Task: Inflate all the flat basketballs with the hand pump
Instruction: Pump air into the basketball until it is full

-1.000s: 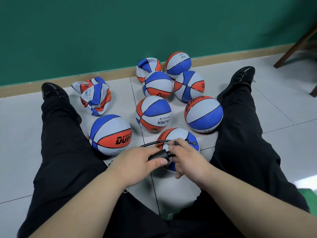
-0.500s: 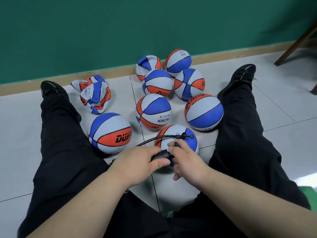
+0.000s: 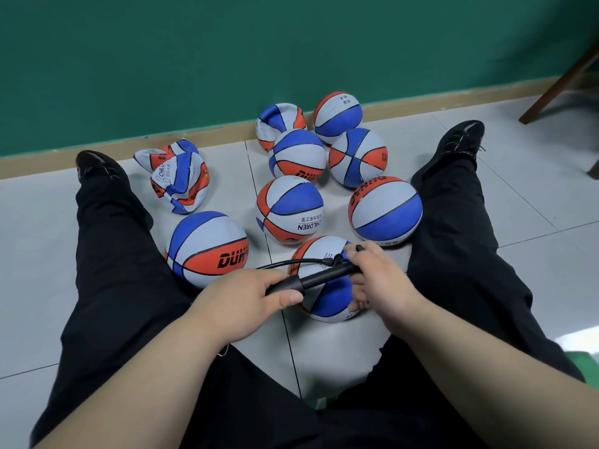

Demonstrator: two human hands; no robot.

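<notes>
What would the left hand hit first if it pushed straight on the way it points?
Probably the right hand, gripping the far end of the hand pump the left hand holds; the basketball sits just beneath, though depth is unclear.

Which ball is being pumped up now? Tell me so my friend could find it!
Look at the tiled floor between the person's outstretched black trouser legs. Find the ball nearest the person there. Unlike its neighbours, it sits right under the black pump that the left hand and right hand hold.
</notes>
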